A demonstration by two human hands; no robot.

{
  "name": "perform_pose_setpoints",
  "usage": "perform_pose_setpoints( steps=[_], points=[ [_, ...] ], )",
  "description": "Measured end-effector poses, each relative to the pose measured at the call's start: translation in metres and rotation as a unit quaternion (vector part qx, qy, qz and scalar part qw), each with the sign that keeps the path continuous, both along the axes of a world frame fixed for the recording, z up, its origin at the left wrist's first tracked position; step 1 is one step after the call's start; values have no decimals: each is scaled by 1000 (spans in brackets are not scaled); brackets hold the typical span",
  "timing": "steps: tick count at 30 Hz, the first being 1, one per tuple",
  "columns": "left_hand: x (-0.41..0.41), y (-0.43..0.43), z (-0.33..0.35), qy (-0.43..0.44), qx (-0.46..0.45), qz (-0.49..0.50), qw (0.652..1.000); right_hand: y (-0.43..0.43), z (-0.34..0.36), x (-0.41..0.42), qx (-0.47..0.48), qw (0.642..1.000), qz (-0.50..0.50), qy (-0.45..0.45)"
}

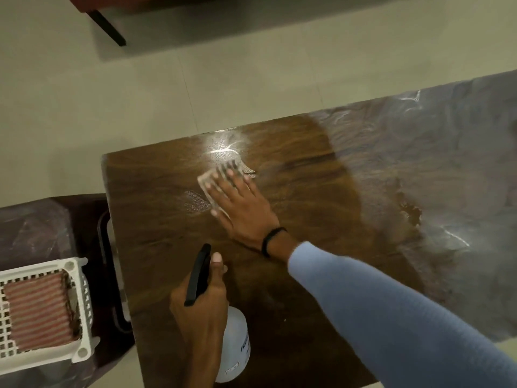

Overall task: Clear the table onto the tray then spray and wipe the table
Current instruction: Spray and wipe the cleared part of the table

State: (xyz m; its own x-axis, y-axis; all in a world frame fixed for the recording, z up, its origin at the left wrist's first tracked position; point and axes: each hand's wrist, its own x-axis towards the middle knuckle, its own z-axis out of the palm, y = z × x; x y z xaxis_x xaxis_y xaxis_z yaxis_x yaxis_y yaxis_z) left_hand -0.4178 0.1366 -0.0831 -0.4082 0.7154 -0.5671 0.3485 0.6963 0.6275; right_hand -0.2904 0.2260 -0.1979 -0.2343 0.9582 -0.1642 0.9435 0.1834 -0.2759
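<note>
The brown wooden table (pixel 156 233) fills the middle of the view. My right hand (pixel 243 208) lies flat on it with fingers spread, pressing a pale cloth (pixel 208 186) against the wood near the far edge. A patch of spray droplets (pixel 195 201) shows just left of the cloth. My left hand (pixel 201 301) grips a white spray bottle (pixel 235 348) with a black trigger head (pixel 198 275), held above the table's near part. At the lower left, off the table, stands a white slotted tray (pixel 78 312) with a striped red cloth (pixel 39 309) in it.
A wrinkled clear plastic sheet (pixel 436 177) covers the table's right half. Left of the table stands a dark plastic-covered surface (pixel 36 233) under the tray. Beige floor tiles (pixel 112 93) lie beyond, with a dark furniture leg (pixel 107 28) at the top.
</note>
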Motion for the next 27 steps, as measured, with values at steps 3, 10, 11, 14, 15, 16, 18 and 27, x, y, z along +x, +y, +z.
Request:
perform_pose_setpoints(
  steps=[3,10,11,14,15,16,18,27],
  points=[
    [-8,0,7,-10,-11,18,1000,-52,-1,52,1,1000,-23,0],
    [-27,-13,18,1,29,11,1000,1,-4,53,-3,974,-225,-29],
    [-29,-16,17,13,28,7,999,-8,-5,36,-1,982,-190,-23],
    [-39,-21,14,28,29,22,999,-87,-2,-13,-2,999,-37,13],
    [-41,-22,14,29,32,31,999,-126,2,-22,-13,1000,0,24],
    [-43,-24,16,29,36,37,998,-166,7,-25,-21,999,28,26],
    [-45,-27,19,26,45,36,998,-237,9,-9,-32,999,39,18],
    [-21,-51,15,10,10,19,1000,-147,-1,39,-25,954,-298,5]
  ],
)
